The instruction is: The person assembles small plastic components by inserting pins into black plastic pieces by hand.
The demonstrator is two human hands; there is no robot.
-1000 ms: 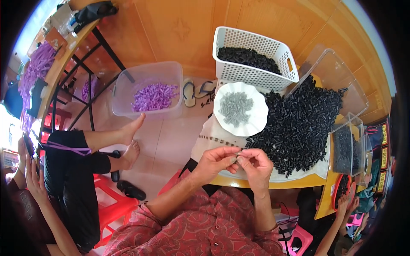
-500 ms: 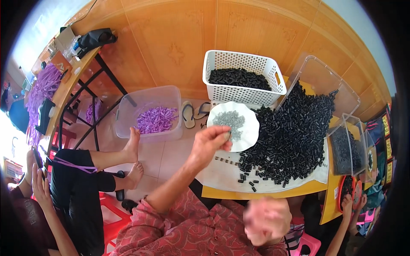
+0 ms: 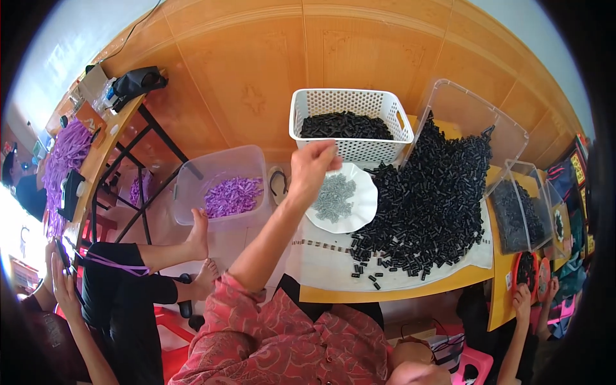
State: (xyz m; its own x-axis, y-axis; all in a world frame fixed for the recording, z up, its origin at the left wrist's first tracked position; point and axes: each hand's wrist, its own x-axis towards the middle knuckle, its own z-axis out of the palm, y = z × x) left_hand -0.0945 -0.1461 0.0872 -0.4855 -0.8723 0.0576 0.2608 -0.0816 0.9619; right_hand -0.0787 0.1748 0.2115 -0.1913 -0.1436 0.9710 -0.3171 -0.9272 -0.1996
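My left hand [image 3: 313,168] reaches over the table, its fingers curled and pinched together in front of the white basket. Whatever lies between the fingertips is too small to make out. Just below it stands a white scalloped plate [image 3: 364,204] with a heap of small clear-grey pieces [image 3: 335,197]. Right of the plate spreads a big pile of short black tubes [image 3: 430,199], with several loose ones at its near edge. Low at the lower edge, close to my body, my right hand [image 3: 420,373] is smeared by motion and partly cut off; its fingers cannot be read.
A white perforated basket [image 3: 350,149] of black pieces stands behind the plate. Clear bins [image 3: 513,215] stand at the right. A tub [image 3: 221,160] of purple pieces sits on the floor at left. Other people work at both sides; one person's bare foot [image 3: 199,231] is near the tub.
My left hand has moved from over the plate away from me, toward the basket. My right hand has dropped to the lower edge. The whole view has shifted slightly.
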